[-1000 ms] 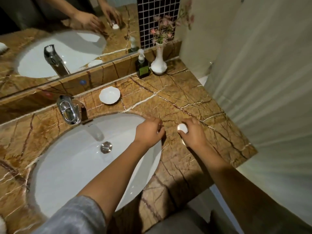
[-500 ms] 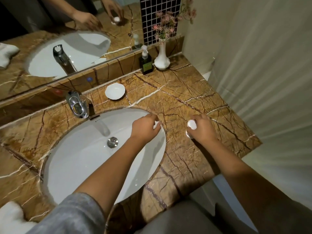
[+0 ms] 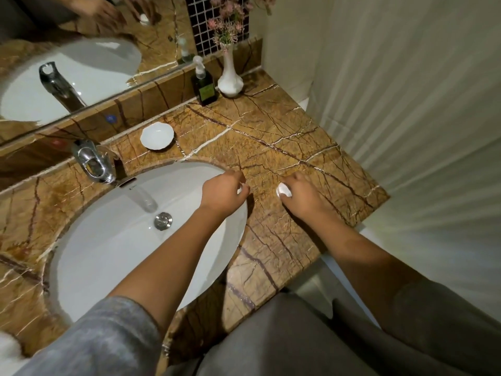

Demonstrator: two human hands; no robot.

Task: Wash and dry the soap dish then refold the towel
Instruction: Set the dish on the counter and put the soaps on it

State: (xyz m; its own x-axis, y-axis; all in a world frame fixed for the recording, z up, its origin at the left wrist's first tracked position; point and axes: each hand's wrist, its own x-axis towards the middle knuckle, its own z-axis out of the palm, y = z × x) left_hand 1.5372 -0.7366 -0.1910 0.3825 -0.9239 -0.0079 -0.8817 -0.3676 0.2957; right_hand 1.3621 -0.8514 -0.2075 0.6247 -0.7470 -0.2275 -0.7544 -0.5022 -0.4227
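Note:
The white scalloped soap dish sits empty on the brown marble counter, behind the basin and right of the tap. My right hand rests on the counter right of the basin, shut on a small round white soap. My left hand lies with curled fingers on the basin's right rim, a hand's width from the soap. A sliver of white rim shows at its fingertips. A white towel shows at the bottom left corner, mostly cut off.
The white oval basin has a chrome tap and a drain plug. A dark pump bottle and a white vase of pink flowers stand at the back. The mirror runs behind; a pale curtain hangs right.
My view has shifted a little, so the towel now shows at the bottom left. Both hands stay in place, the right one still around the soap.

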